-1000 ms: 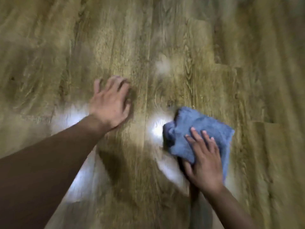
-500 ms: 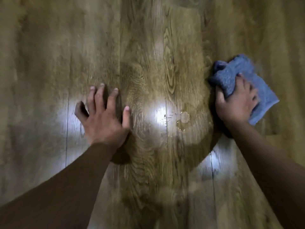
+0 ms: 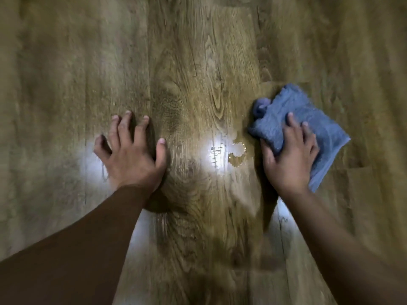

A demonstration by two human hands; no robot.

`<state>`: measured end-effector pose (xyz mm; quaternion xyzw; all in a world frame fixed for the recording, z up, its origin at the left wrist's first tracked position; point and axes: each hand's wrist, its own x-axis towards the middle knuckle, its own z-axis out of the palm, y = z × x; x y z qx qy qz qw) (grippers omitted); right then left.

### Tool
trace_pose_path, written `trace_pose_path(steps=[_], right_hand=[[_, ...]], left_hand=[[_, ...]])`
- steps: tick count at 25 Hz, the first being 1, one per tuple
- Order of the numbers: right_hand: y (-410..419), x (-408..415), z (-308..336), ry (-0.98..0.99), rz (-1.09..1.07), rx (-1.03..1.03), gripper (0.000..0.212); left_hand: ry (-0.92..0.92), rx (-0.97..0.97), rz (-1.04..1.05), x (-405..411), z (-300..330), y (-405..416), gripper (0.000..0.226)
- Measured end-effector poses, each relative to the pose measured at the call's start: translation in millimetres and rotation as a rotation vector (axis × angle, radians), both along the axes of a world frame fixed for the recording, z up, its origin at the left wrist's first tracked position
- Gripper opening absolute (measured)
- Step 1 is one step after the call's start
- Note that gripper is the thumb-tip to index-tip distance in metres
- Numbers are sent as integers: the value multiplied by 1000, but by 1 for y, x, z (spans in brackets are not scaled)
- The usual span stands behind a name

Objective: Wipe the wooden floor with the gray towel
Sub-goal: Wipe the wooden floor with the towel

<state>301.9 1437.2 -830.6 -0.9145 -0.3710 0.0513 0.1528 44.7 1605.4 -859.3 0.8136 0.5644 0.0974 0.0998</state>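
The gray-blue towel [image 3: 317, 119] lies crumpled on the wooden floor [image 3: 193, 62] at the right. My right hand [image 3: 288, 157] presses down on its near left part, fingers laid over the cloth and thumb along its left edge. A small puddle of water [image 3: 236, 155] shines on the boards just left of the towel, beside a bright glare spot. My left hand [image 3: 132, 157] rests flat on the floor at the left, fingers spread, holding nothing.
Wood-grain planks fill the whole view, with seams running away from me. Bright light reflections lie near my left wrist and by my right forearm. No other objects are visible.
A second ago the towel was near me at centre; my right hand swept it right and away, and now it has slid slightly back toward the puddle. My left hand stayed planted.
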Motion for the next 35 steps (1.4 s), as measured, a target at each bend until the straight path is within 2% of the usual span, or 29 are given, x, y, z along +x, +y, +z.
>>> trace_pose_path(steps=[5, 7, 12, 18, 21, 26, 35], right_hand=[[-38, -126, 2, -22, 188, -90, 72], [-41, -152, 2, -30, 275, -139, 72], [-6, -111, 3, -72, 381, -179, 71], [118, -51, 1, -83, 281, -163, 68], [144, -43, -3, -101, 256, -138, 65], [119, -58, -6, -61, 248, -55, 64], [0, -154, 4, -13, 233, -83, 72]], left_hand=[[-14, 99, 5, 0, -4, 0, 58], [-20, 132, 8, -1, -8, 0, 56], [-5, 125, 13, -1, -7, 1, 56], [37, 117, -3, -4, -8, 2, 56], [43, 143, 3, -3, -11, 3, 55], [40, 125, 29, -2, -12, 1, 57], [47, 10, -15, -4, 0, 1, 65]])
